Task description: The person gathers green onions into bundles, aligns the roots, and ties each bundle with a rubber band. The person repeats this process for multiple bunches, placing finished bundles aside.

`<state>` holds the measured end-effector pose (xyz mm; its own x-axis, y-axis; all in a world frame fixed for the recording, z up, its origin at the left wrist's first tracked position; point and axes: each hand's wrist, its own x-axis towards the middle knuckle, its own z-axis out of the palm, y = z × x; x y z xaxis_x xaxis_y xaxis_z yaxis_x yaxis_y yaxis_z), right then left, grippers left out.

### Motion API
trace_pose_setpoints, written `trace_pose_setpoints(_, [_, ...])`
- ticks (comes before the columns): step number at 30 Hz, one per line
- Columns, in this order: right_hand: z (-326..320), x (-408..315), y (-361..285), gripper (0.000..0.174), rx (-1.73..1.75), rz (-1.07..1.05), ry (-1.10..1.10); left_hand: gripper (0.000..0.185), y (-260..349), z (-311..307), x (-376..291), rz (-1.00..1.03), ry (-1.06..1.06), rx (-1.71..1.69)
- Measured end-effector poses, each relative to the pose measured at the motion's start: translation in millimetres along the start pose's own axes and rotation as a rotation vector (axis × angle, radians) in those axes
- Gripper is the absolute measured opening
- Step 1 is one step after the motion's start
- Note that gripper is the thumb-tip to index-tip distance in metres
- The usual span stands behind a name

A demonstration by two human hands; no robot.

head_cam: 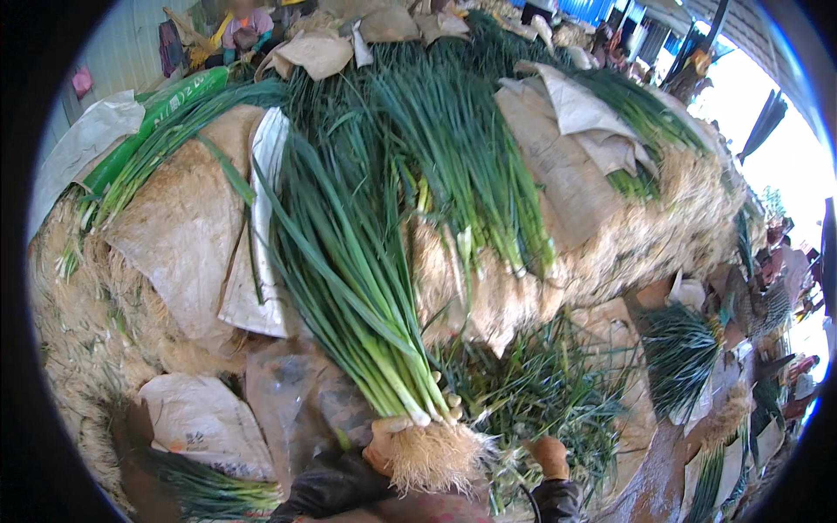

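A thick bunch of scallions (pixel 366 314) lies in my left hand (pixel 379 448), which is wrapped around the white stem bases. Fingertips show on the right side of the stems. The tangled pale roots (pixel 441 457) hang towards me, and the long green leaves reach away over the pile. My right hand (pixel 549 455) is apart from the bunch, low and to the right, with its fingers curled. Whether it holds anything cannot be told. Beneath it lies a heap of loose leaf trimmings (pixel 549 386). A thin dark curved strip shows beside the right sleeve.
A large scallion pile (pixel 458 150), roots facing me, rises ahead, partly under sacking (pixel 556 163). A white woven sack (pixel 203 418) and more scallions (pixel 216 487) lie at lower left. Another bundle (pixel 680 353) stands right of a wet floor (pixel 644 471). A person (pixel 245 33) sits beyond the pile.
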<state>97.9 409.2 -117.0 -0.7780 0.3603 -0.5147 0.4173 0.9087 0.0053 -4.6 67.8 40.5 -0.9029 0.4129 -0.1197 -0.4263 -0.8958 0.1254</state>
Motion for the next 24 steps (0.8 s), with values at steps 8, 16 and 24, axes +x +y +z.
trace_pose_setpoints(8, [-165,141,-140,0.036,0.275,-0.114,0.845,0.066,5,-45,2,-0.164,-0.201,-0.048])
trace_pose_setpoints(16, [-207,59,-159,0.016,0.398,-0.636,0.738,0.074,0,-72,4,-0.146,-0.012,0.137])
trace_pose_setpoints(24, [-136,-32,-161,0.014,0.904,-1.041,0.117,0.068,11,-28,8,-0.417,0.129,0.154])
